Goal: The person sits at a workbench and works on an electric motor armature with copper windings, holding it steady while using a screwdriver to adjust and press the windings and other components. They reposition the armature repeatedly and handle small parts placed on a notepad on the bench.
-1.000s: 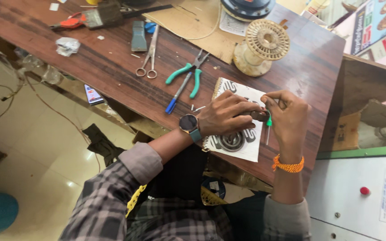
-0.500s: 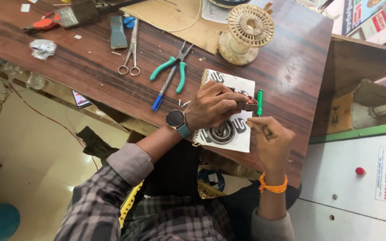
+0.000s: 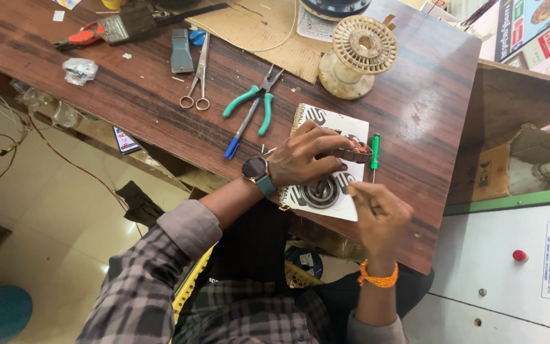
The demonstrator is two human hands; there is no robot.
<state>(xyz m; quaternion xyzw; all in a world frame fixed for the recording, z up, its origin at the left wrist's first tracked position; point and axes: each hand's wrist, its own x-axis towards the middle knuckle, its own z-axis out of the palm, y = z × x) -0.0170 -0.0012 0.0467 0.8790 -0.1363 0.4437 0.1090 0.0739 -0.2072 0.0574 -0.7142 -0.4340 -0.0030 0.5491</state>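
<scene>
My left hand (image 3: 303,159), with a wristwatch, grips a small ring-shaped wound metal part (image 3: 353,153) and presses it on a white spiral notebook (image 3: 332,121). A round metal ring (image 3: 321,191) lies on the notebook just below that hand. To the right of the wound part, a green screwdriver (image 3: 375,150) lies flat on the wooden table (image 3: 128,95). My right hand (image 3: 380,213), with an orange wrist thread, hovers near the notebook's lower right corner. Its fingers are curled shut, and nothing shows between them.
Green-handled pliers (image 3: 249,102), a blue pen (image 3: 240,130) and scissors (image 3: 197,76) lie left of the notebook. A cream plastic spool (image 3: 358,54) stands behind it beside cardboard (image 3: 256,25). A grey cabinet with a red button (image 3: 518,255) stands at right.
My right hand held the green screwdriver upright; the screwdriver now lies on the table and the hand has drawn back toward me. My left hand stays on the wound part.
</scene>
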